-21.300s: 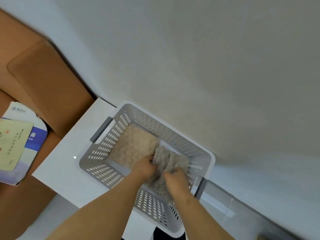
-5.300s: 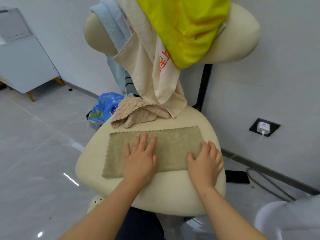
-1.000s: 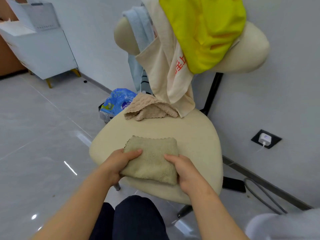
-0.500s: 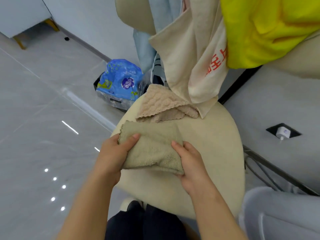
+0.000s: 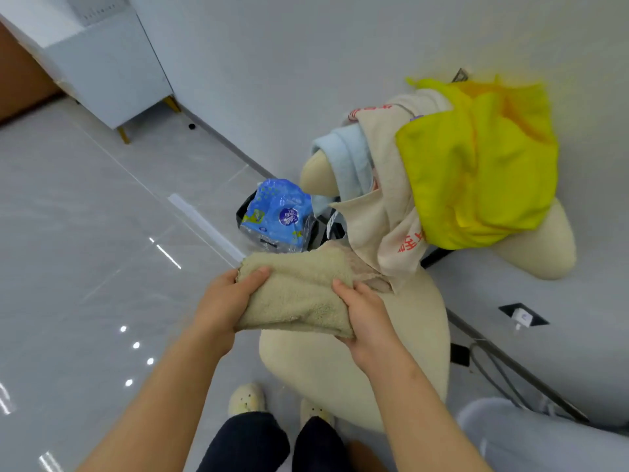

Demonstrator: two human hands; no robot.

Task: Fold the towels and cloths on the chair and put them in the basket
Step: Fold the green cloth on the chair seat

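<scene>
While the left hand [image 5: 224, 301] and right hand [image 5: 367, 318] are gripping opposite ends of the folded olive towel [image 5: 299, 294], it is hanging above the chair seat's [image 5: 415, 335] left edge; a yellow cloth [image 5: 476, 172] is draping over the backrest [image 5: 541, 247].

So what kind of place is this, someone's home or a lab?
Most likely a room in a home, though I can't be sure: a glossy tiled floor, a cream padded chair draped with towels, and a white cabinet on wooden legs.
</scene>
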